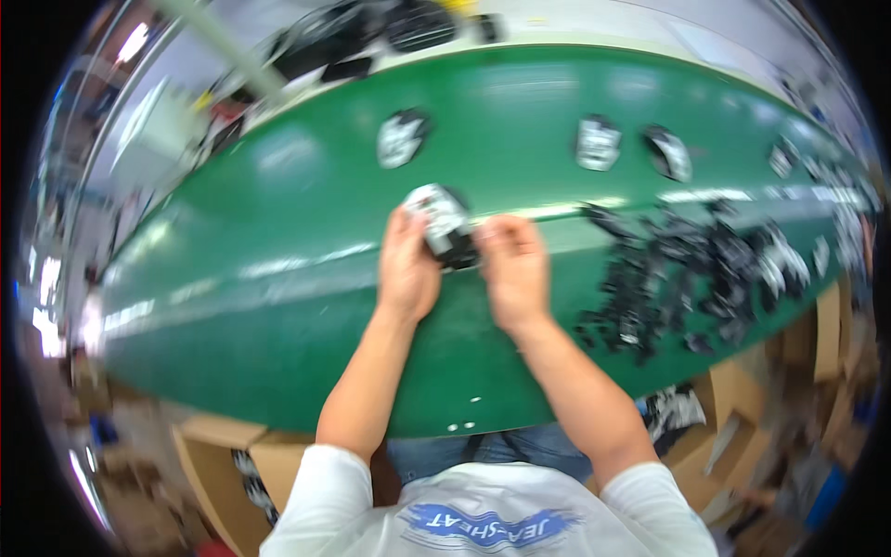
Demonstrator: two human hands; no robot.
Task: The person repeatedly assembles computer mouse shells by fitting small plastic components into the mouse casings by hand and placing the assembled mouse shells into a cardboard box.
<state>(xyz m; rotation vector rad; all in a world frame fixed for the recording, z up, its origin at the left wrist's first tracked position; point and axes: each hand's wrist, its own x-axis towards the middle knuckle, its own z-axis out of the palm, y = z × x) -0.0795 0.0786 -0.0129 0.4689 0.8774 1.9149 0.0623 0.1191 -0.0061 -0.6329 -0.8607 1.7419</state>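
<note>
Boxes: three cardboard ones made out below the table's near edge. Left box (218, 431), off the near edge's left half, holds black-and-white parts (252, 485), partly hidden, count unclear. Middle box (741, 395), off the right half; a grey-and-black bundle (676, 408) sits at its left side, can't tell if fully inside. Third box (829, 327) stands near the right end, contents not visible.

Green table (251, 343): one black-and-white piece (442, 223) is in hand, raised over the middle, between both hands. Left hand (408, 271) is closed on it, fingers and thumb at its left side. Right hand (516, 274) has bent fingers at its lower right edge; can't tell whether they pinch it or only touch.

Loose pieces along the far edge: four distinct. One left of middle (402, 138), two side by side right of middle (597, 143) (667, 153), one toward the right end (782, 157). More crowd the right end, too blurred to count.

One heap of black parts (710, 265) spreads over the right half toward the near edge; parts overlap, uncountable. White specks: three, by the near edge's middle (475, 399).
</note>
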